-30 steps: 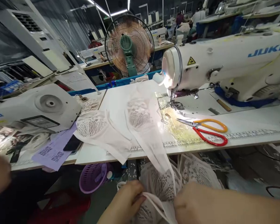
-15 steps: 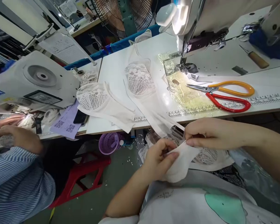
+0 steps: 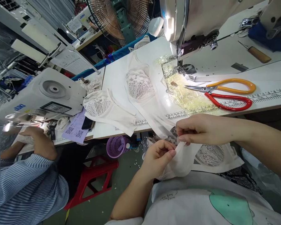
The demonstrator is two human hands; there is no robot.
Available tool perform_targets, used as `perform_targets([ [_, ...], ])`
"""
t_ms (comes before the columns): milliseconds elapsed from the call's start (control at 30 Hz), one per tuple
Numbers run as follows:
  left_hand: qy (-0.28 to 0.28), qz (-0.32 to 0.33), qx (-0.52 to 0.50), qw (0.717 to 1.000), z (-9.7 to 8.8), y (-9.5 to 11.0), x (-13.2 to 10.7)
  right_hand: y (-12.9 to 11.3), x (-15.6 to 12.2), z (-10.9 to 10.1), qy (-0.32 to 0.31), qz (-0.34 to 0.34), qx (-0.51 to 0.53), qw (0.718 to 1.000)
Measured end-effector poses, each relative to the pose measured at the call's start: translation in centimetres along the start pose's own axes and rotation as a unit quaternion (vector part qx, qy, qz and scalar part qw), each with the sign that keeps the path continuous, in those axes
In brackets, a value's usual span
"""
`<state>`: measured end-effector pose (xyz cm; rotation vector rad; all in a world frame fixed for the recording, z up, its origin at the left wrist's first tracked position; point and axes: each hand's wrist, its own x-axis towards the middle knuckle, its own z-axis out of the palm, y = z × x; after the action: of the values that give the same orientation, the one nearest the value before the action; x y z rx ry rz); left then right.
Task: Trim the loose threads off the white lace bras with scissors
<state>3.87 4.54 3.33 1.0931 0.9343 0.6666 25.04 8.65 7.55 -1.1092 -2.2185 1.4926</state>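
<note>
Over my lap, my left hand and my right hand both pinch the edge of a white bra, their fingertips almost meeting. One lace cup of white fabric lies on my lap to the right, below my right wrist. Just beyond my hands, a second white bra piece with a lace cup lies on the table, its band hanging over the front edge. To its left rests another lace-cupped piece. Fabric between my fingertips is partly hidden.
A sewing machine stands ahead. Scissors with orange and red handles lie by its needle area, and a wooden-handled awl lies farther right. A co-worker in a striped sleeve sits left at another machine. A purple basket stands below.
My view has shifted slightly, so the left machine and co-worker show more. Both hands still pinch the bra edge; my right hand has moved slightly left, closer to my left fingertips.
</note>
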Motion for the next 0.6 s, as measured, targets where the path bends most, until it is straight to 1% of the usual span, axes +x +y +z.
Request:
perform_targets([
  [100,0.002,0.001,0.003,1.000,-0.1,0.0,0.0,-0.1,0.2,0.0,0.006,-0.018,-0.015,1.000],
  [167,0.002,0.001,-0.001,1.000,-0.2,0.0,0.0,-0.2,0.3,0.1,0.014,-0.018,-0.035,0.999],
  [267,-0.001,-0.014,-0.038,0.999,-0.4,-0.4,0.1,-0.3,0.5,0.2,0.013,-0.013,-0.037,0.999],
  [400,0.001,-0.027,-0.079,0.997,-0.5,-0.7,0.1,0.0,0.8,0.5,0.010,-0.028,-0.039,0.999],
  [600,0.019,-0.018,-0.054,0.998,-0.2,-0.8,0.1,-0.1,1.1,0.8,0.014,-0.039,-0.047,0.998],
])
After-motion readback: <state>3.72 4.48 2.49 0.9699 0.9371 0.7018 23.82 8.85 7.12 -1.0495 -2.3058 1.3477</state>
